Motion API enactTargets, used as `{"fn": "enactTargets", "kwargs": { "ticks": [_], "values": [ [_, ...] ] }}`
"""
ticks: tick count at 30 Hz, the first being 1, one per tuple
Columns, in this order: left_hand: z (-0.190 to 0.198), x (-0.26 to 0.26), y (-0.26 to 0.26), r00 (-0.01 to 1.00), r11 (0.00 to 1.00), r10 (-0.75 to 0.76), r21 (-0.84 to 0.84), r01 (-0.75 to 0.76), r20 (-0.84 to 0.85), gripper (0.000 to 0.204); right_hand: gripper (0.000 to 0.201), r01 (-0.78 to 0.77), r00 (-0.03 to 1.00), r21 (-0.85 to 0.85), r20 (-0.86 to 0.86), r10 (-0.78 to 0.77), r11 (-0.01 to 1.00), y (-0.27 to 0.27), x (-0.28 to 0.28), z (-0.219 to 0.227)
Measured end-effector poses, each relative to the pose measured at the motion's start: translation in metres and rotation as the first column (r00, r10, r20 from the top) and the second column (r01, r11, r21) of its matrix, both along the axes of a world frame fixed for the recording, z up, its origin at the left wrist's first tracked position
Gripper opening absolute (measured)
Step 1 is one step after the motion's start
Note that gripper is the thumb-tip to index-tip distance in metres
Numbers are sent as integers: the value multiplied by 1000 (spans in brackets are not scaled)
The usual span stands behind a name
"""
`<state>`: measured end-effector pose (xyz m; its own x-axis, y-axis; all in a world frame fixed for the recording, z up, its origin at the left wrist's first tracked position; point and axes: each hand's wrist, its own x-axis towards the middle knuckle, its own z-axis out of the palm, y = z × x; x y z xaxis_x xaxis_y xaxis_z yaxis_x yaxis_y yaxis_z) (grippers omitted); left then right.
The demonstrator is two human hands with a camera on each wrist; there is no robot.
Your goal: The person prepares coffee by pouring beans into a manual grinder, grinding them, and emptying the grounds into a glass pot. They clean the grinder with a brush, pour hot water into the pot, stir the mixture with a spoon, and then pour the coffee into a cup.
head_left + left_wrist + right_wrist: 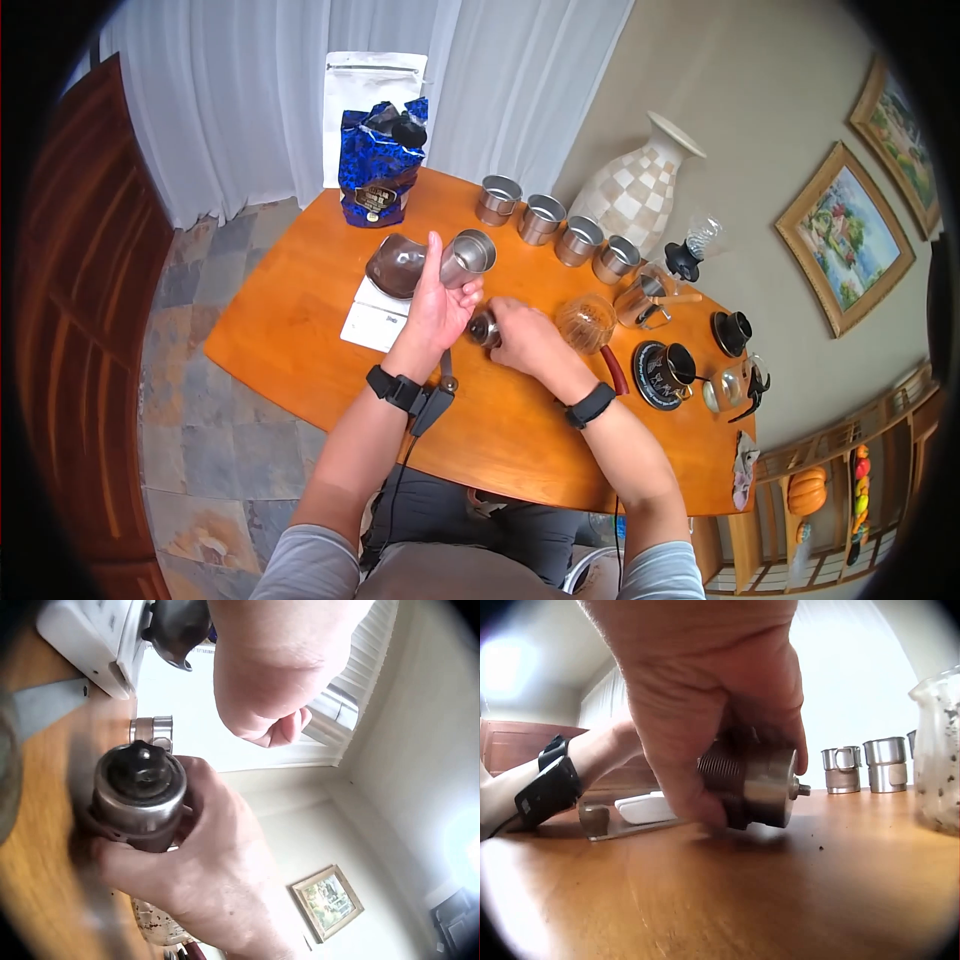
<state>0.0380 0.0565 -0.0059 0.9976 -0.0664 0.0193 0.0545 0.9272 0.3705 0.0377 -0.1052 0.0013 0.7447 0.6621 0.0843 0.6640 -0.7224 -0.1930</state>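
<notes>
My left hand (440, 305) holds a steel cup (468, 257), its mouth tipped toward me and the thumb pointing up along its side. Close to the tabletop, my right hand (530, 342) grips the metal body of a hand coffee grinder (761, 787), which lies tilted on its side with a short shaft sticking out of its end. That same grinder (142, 784) shows its dark round end in the left wrist view. A flat crank handle (641, 828) with a knob lies on the table, partly behind my left wrist. A dark brown dish (393, 268) sits on a white scale (372, 328).
Several steel cups (543, 220) line the back edge, near a checkered vase (630, 190). A blue coffee bag (380, 170) stands at the back left. To the right are a ribbed glass vessel (585, 322), a black cup (676, 366) on a saucer and a glass pot (728, 388).
</notes>
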Motion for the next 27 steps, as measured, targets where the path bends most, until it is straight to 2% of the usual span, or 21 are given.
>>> {"fn": "enactTargets", "kwargs": {
  "ticks": [2, 3, 5, 6, 7, 8, 9, 10, 11, 13, 14, 15, 17, 18, 20, 21, 24, 26, 27],
  "values": [
    [2, -1, 0, 1000, 1000, 2, 19, -2, -5, 46, 42, 109, 994, 121, -32, -106, 987, -7, 0, 14],
    [1, 0, 1, 1000, 1000, 6, 13, -6, -4, 46, 42, 105, 994, 115, -31, -102, 988, -11, 0, 21],
    [0, 1, 1, 999, 1000, -1, 9, 1, 40, 46, 44, 272, 944, 365, -282, -172, 890, -22, 0, 35],
    [0, 1, 1, 999, 1000, 0, 4, 0, 45, 46, 41, 342, 865, 509, -499, -54, 790, -31, 4, 35],
    [1, 0, 0, 999, 1000, 5, 14, -6, 32, 45, 41, 341, 867, 506, -495, -56, 792, -37, 8, 32],
    [2, -1, -1, 1000, 1000, 10, 25, -10, 19, 45, 38, 386, 794, 695, -585, 166, 606, -41, 12, 30],
    [2, -2, -2, 1000, 1000, 8, 22, -8, 23, 45, 35, 461, 704, 806, -587, 400, 371, -44, 13, 31],
    [3, -3, -3, 1000, 999, -5, 43, 4, 23, 43, 29, 521, 651, 804, -592, 475, 287, -47, 12, 34],
    [3, -3, -4, 1000, 998, -17, 66, 16, 24, 42, 29, 518, 655, 806, -590, 473, 287, -48, 12, 34],
    [1, -3, -6, 999, 995, -34, 96, 31, 30, 41, 30, 561, 673, 825, -501, 544, 65, -45, 10, 32],
    [1, -3, -6, 998, 991, -49, 127, 45, 30, 39, 33, 570, 657, 821, -470, 589, 20, -46, 11, 29],
    [2, -3, -6, 998, 991, -48, 126, 43, 34, 39, 33, 567, 658, 823, -468, 590, 22, -45, 11, 27],
    [2, -5, -8, 997, 985, -74, 158, 71, 13, 38, 42, 586, 660, 804, -403, 634, -99, -41, 8, 23],
    [1, -5, -8, 997, 985, -71, 158, 67, 16, 38, 42, 585, 659, 806, -401, 636, -97, -36, 5, 25],
    [0, -5, -9, 994, 968, -107, 230, 100, 20, 38, 39, 558, 733, 808, -373, 569, -189, -28, -3, 34],
    [-1, -5, -10, 994, 968, -107, 231, 99, 25, 38, 39, 554, 735, 811, -369, 569, -190, -27, -5, 35],
    [0, -4, -9, 994, 973, -102, 214, 91, 42, 38, 42, 473, 774, 869, -330, 541, -147, -30, -6, 36],
    [1, -5, -7, 997, 983, -69, 170, 64, 21, 38, 44, 446, 778, 895, -375, 504, -24, -36, -2, 31],
    [1, -5, -7, 997, 984, -68, 167, 63, 20, 38, 44, 447, 778, 894, -376, 504, -21, -37, -2, 32]
  ]
}}
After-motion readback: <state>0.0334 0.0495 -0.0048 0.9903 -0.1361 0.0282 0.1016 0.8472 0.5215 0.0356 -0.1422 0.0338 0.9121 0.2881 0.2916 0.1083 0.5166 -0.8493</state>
